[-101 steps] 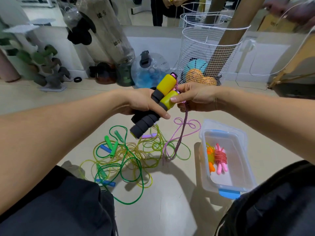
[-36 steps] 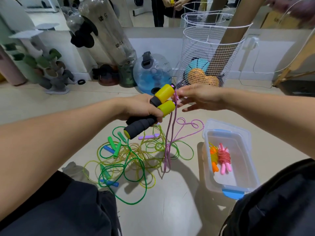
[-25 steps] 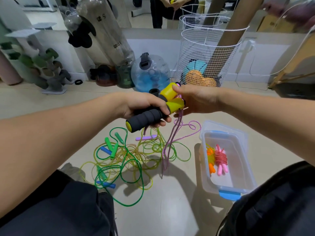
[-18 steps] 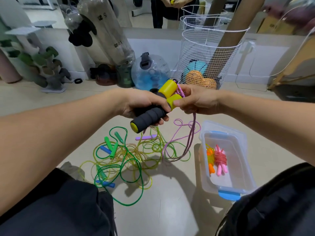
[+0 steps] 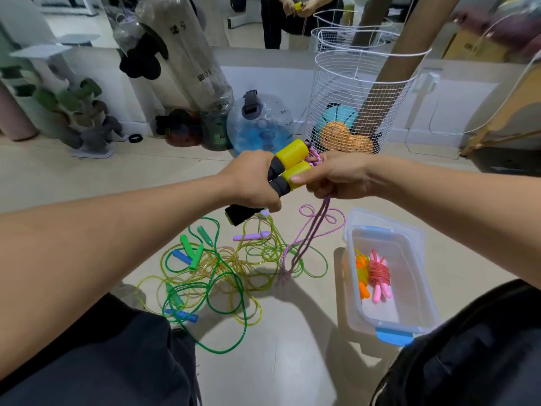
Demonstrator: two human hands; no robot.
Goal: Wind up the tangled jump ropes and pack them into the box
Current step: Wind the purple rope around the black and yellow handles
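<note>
My left hand (image 5: 251, 183) grips two jump-rope handles (image 5: 288, 168) together; they have black foam grips and yellow ends. My right hand (image 5: 336, 177) pinches the pink rope (image 5: 314, 230) right at the yellow ends, thumb on the lower one. Strands of that rope hang down to the floor. Below lies a tangle of green and yellow ropes (image 5: 216, 271) with green, blue and purple handles. A clear plastic box (image 5: 421, 291) with blue clips stands at the right, holding two wound ropes (image 5: 373, 276), orange and pink.
A white wire basket (image 5: 363, 92) with balls stands behind my hands, next to a blue water jug (image 5: 260, 124) and large clear bottles (image 5: 187, 60). A dumbbell rack (image 5: 73, 112) is at the back left. My dark-trousered knees frame the floor in front.
My right hand has kept circling the handles' yellow ends with the pink rope. The hanging strands have shifted and shortened slightly. My left hand has tilted the handles but stayed in place.
</note>
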